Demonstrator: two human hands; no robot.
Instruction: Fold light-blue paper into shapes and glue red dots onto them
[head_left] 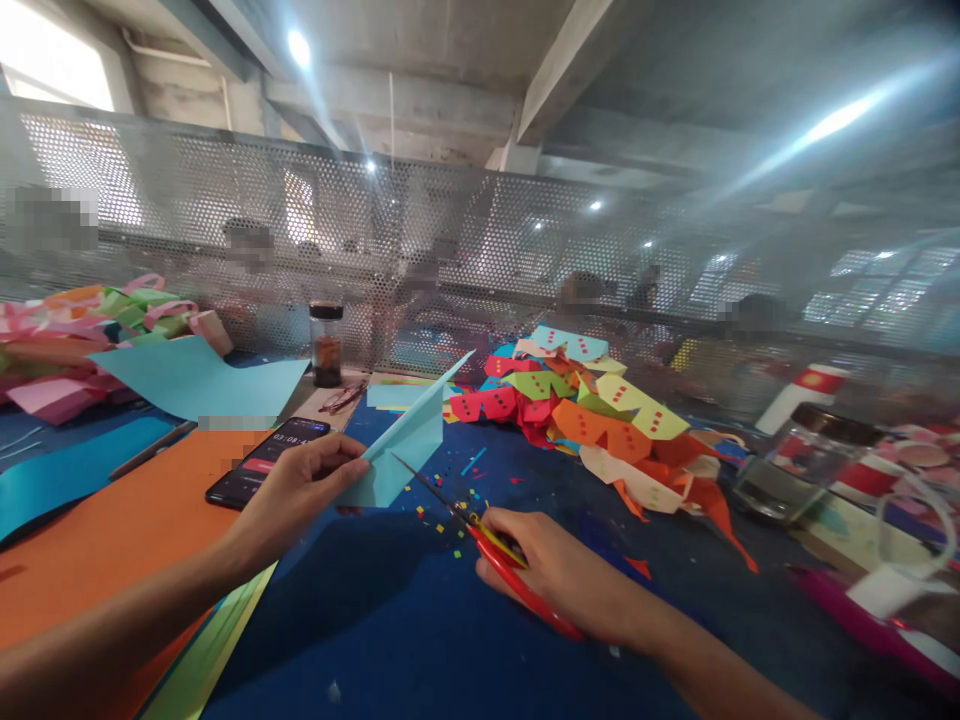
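Pinched between the thumb and fingers of my left hand (311, 480) is a folded sheet of light blue paper (409, 440), raised above the dark blue tabletop (360, 610). My right hand (536, 560) is closed around the handles of red-handled scissors (517, 585). The scissor blades point up and left, with their tip at the lower part of the folded paper. Whether the blades are cutting into the paper or just touching it, I cannot tell. Small coloured paper scraps (439, 515) lie scattered on the table below the blades.
Cut paper shapes (600, 410) in several colours are heaped ahead right. To the left lie orange sheets (142, 530), a phone (266, 465) and another light blue sheet (202, 375). A dark-lidded jar (327, 345) stands near the perforated metal screen (450, 260). A clear jar (799, 465) is at right.
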